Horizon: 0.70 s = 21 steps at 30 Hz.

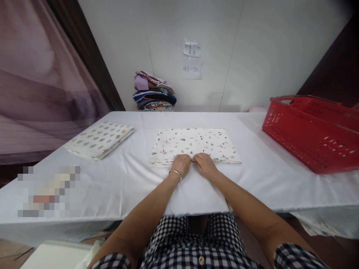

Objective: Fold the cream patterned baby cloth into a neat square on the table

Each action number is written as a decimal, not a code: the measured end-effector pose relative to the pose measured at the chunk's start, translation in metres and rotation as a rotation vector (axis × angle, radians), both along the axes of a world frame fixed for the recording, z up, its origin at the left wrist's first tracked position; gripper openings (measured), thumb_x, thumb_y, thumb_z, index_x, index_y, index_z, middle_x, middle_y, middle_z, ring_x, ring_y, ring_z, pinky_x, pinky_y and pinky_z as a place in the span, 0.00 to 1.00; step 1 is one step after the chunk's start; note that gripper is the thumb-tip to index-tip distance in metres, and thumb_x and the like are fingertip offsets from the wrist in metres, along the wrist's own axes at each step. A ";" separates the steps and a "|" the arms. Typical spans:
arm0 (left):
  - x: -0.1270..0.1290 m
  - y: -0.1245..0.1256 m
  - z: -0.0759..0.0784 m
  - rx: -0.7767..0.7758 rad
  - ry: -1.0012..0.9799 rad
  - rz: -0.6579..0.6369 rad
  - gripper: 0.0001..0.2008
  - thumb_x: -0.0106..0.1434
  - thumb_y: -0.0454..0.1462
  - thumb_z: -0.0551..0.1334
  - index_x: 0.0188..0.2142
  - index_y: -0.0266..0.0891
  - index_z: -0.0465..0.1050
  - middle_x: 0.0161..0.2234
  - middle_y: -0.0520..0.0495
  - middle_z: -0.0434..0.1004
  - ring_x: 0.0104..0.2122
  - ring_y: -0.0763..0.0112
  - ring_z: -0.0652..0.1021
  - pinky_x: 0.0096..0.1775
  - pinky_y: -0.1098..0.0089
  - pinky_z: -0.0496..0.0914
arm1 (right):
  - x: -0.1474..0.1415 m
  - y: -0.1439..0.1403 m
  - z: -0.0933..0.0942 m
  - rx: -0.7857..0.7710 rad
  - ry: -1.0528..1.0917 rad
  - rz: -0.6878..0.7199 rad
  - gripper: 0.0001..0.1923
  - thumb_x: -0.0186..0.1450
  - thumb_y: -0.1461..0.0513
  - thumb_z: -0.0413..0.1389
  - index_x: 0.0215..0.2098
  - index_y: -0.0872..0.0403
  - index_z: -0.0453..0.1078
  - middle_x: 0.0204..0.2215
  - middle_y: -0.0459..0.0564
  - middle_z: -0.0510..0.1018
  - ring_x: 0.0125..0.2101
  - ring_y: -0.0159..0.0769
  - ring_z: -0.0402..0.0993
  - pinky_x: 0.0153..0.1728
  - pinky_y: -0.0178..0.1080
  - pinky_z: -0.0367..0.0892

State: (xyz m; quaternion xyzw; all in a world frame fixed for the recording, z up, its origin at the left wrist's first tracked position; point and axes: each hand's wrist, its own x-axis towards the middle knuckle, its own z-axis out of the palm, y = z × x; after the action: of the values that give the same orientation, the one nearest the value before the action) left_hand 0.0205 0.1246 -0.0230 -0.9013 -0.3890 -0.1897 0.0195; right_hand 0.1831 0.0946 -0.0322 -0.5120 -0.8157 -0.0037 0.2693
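Pale grey wall panels (pixel 260 56) are set behind a long table covered in glossy white cloth (pixel 134 198), and a sheer mauve curtain (pixel 47 74) is hung at the far left. On the left of the table, a folded cream fabric piece printed with rows of small grey-green motifs (pixel 102 140) is laid at a slant. Farther off, a stack of folded fabrics in lilac, blue, navy and red (pixel 154 93) is piled at the far edge. Near the middle, a white rectangular cloth printed with tiny scattered plants and figures (pixel 193 142) is spread flat, its layered folds shown along the near edge. By the left hand (pixel 181 165), a silver bangle at its wrist (pixel 175 173), that near edge is touched with curled fingers; just to the right, the same edge is met by the right hand (pixel 206 164), also with fingers bent. Whether a layer is pinched by either hand cannot be told. By its look, the cloth is judged light, soft and limp, not fragile but easily creased, and likely to slide on the glossy cover. It is best taken by the two near corners, with all layers pinched together, since a hold at the middle would let the ends sag. At the right, a red perforated plastic basket (pixel 300 138) is stood.
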 end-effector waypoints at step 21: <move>-0.109 0.014 0.007 -0.016 -0.013 0.157 0.07 0.61 0.35 0.55 0.36 0.41 0.72 0.39 0.47 0.75 0.40 0.64 0.72 0.42 0.63 0.64 | -0.001 0.000 -0.011 0.066 0.054 0.018 0.09 0.65 0.64 0.47 0.38 0.55 0.69 0.38 0.51 0.73 0.39 0.39 0.64 0.41 0.41 0.60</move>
State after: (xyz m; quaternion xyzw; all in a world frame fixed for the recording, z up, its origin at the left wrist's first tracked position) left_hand -0.0885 0.1383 -0.0157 -0.8668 -0.4602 -0.1903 0.0246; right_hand 0.1817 0.0949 -0.0432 -0.4956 -0.8121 -0.0143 0.3078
